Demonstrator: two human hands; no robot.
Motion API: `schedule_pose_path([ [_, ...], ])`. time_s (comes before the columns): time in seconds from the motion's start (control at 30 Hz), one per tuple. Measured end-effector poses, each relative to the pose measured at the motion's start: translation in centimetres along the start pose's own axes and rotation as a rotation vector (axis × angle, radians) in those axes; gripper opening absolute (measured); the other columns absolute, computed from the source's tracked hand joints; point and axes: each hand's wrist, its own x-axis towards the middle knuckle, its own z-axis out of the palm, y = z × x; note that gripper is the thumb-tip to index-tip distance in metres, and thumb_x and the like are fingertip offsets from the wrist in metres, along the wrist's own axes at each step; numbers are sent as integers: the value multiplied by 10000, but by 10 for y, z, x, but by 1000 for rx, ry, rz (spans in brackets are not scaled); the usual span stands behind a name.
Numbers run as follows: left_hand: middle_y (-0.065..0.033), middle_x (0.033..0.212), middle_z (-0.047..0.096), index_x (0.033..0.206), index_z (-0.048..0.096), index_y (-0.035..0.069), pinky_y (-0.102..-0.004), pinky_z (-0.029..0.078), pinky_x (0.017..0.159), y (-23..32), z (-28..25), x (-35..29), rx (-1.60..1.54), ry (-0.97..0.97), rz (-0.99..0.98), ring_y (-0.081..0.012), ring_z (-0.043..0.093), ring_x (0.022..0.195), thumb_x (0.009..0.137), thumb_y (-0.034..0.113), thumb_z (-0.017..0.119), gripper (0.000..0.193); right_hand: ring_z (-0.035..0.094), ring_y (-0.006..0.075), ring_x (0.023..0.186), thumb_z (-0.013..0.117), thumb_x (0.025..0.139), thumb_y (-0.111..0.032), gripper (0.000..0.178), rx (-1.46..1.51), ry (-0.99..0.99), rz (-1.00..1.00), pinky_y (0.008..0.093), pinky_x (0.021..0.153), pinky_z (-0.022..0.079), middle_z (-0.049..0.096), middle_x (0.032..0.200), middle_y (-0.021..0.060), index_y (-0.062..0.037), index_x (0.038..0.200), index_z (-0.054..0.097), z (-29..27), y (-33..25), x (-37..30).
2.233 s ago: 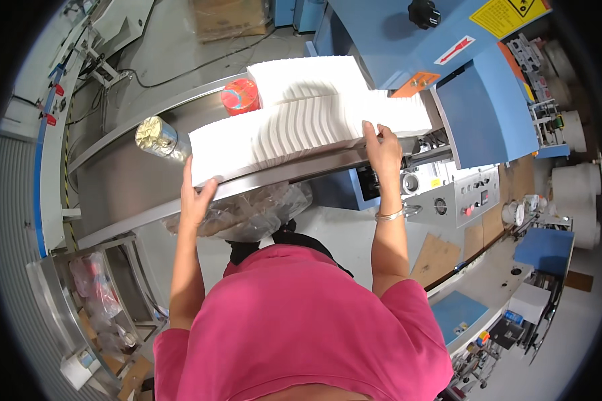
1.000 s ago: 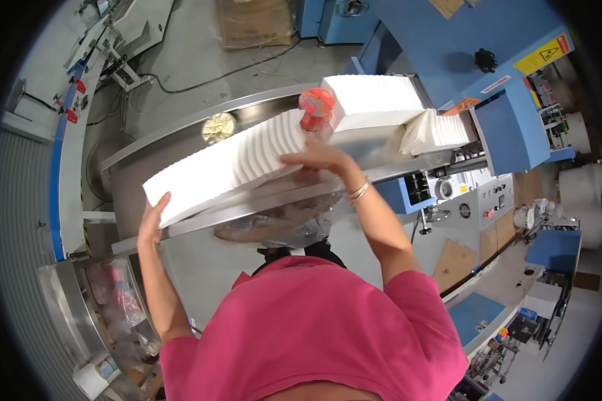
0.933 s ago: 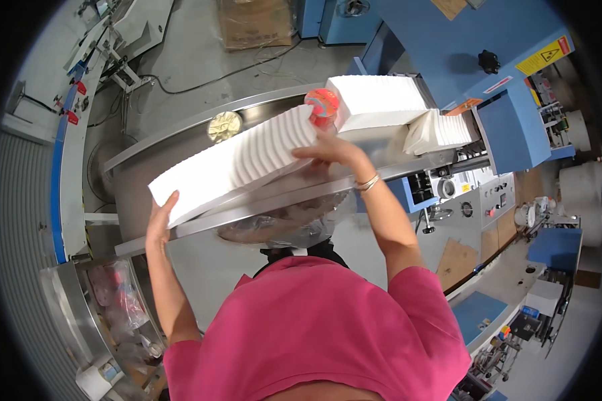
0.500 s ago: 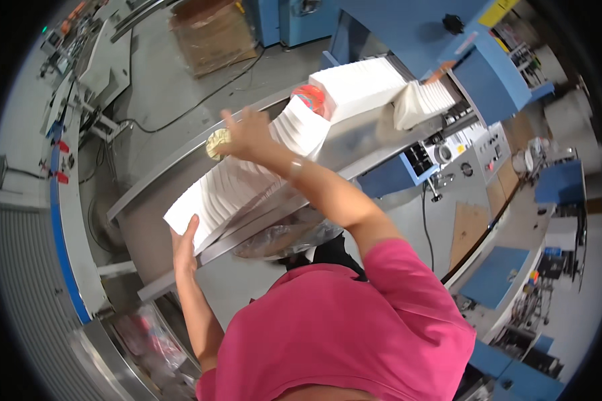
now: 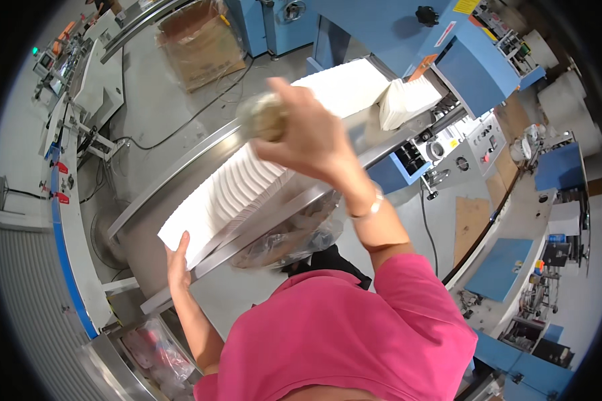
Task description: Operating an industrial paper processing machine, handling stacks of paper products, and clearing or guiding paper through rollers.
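Gripping a blurred gold-topped cylinder (image 5: 266, 117) between thumb and fingers of the right hand (image 5: 309, 134), held up over the far rim of a metal trough (image 5: 139, 244). Touching the left end of a long row of folded white sheets (image 5: 226, 195), lying in the trough, with the left hand (image 5: 178, 269); unable to tell how closed, with fingers mostly hidden. Behind the right hand, another white stack (image 5: 354, 83); to its right, a smaller leaning bunch (image 5: 408, 101) near a blue machine (image 5: 381, 30).
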Motion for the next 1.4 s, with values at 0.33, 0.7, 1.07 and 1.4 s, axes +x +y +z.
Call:
schedule_pose_path([
  [0.33,-136,1429,294,1416,191,-6,-338,189,1086,-8,-4,15,-35,-47,-63,-241,267,1321,815,317,674,836,564,373,1050,642,589,-497,870,-465,-478,628,412,887,456,501,1198,280,-51,1301,413,-10,215,12],
  [0.7,-122,1417,320,1409,214,-5,-342,219,1071,-9,-10,10,28,-11,-120,-242,294,1304,813,380,661,838,567,306,1009,628,735,-455,541,-744,-173,496,432,787,469,586,1078,169,3,1021,581,-20,263,12],
  [1.07,-154,1391,341,1405,210,-16,-344,234,1061,-5,-12,9,-11,22,-128,-265,308,1291,770,411,697,907,620,334,788,566,855,-393,394,330,-384,174,382,692,468,646,816,181,-15,941,638,62,185,8],
  [1.4,-141,1417,319,1413,202,0,-339,214,1072,2,-28,3,-3,-76,-140,-263,291,1310,769,391,696,901,476,282,1175,585,833,-456,678,344,-749,152,329,1001,343,518,1243,174,-31,1320,381,88,139,-1],
])
